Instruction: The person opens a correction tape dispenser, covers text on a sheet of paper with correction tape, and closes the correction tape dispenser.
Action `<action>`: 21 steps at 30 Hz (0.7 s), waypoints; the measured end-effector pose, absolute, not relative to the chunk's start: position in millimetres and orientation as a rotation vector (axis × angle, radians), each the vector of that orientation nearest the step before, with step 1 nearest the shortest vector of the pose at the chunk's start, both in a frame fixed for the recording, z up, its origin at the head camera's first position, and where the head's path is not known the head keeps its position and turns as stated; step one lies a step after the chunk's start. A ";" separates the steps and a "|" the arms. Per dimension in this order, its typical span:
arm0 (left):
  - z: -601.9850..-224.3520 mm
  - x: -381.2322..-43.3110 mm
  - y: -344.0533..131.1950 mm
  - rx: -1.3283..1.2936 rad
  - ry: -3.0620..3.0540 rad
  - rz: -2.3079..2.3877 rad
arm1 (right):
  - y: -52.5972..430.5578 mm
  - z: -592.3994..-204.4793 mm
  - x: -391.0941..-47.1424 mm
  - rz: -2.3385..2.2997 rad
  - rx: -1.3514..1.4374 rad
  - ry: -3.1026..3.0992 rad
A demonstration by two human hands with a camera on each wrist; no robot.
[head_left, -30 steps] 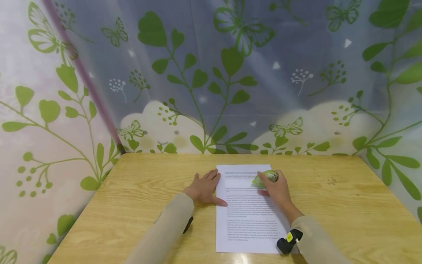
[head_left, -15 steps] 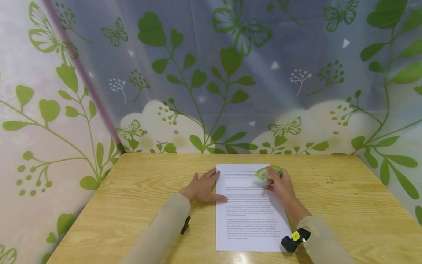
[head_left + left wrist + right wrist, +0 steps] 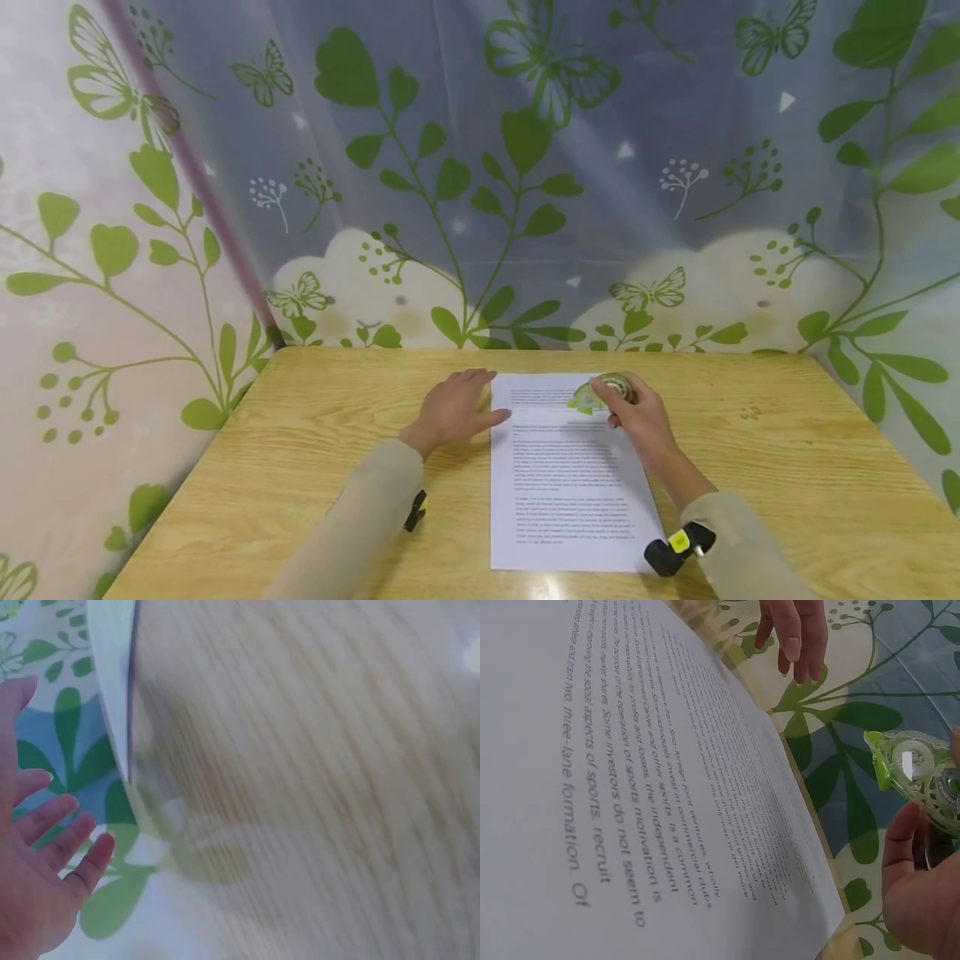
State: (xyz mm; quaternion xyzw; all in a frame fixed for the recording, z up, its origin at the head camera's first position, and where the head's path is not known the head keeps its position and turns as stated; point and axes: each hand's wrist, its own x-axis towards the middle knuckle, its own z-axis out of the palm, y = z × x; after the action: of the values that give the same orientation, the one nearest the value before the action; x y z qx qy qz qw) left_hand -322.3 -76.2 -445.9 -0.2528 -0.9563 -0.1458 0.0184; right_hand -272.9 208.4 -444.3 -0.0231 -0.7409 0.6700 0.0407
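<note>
My right hand [image 3: 647, 427] grips a translucent green correction tape [image 3: 588, 398] above the upper right part of a printed sheet of paper [image 3: 573, 557]. In the right wrist view, the light green tip of the correction tape [image 3: 911, 761] points away from the fingers, apart from the page. My left hand [image 3: 452, 410] hovers by the sheet's upper left edge, thumb spread over the margin. Raised off the table, its fingers [image 3: 91, 859] look loose and hold nothing in the left wrist view. Between the upper text blocks runs a white band without print.
Beneath the sheet is a wood-grain table [image 3: 337, 467]. A curtain [image 3: 420, 167] with leaf and butterfly prints hangs behind it and along the sides. Black wrist cameras, one of them the right camera [image 3: 675, 550], are strapped at both sleeves.
My left hand has lifted off the paper and table. The right hand has raised the correction tape from the page, swung it rightward, then brought it slightly back left.
</note>
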 end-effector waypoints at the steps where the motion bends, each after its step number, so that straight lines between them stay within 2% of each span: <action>1: -444.8 -321.4 -74.5 -0.789 -2.959 -0.490 | 208.2 -443.3 -271.9 2.038 -0.070 -2.273; 9: -438.7 -311.7 -62.1 -0.843 -2.929 -0.842 | 207.8 -438.8 -268.1 1.960 -0.044 -2.327; 21: -436.7 -305.7 -55.2 -0.899 -2.873 -1.261 | 203.4 -432.7 -262.2 1.945 0.314 -2.384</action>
State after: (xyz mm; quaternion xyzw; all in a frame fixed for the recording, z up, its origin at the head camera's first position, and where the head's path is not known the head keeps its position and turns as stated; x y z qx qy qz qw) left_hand -305.7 -55.2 -436.7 -0.2750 -0.8786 -0.3856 -0.0610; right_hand -262.2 203.4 -432.7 0.1015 -0.7705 0.6288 0.0245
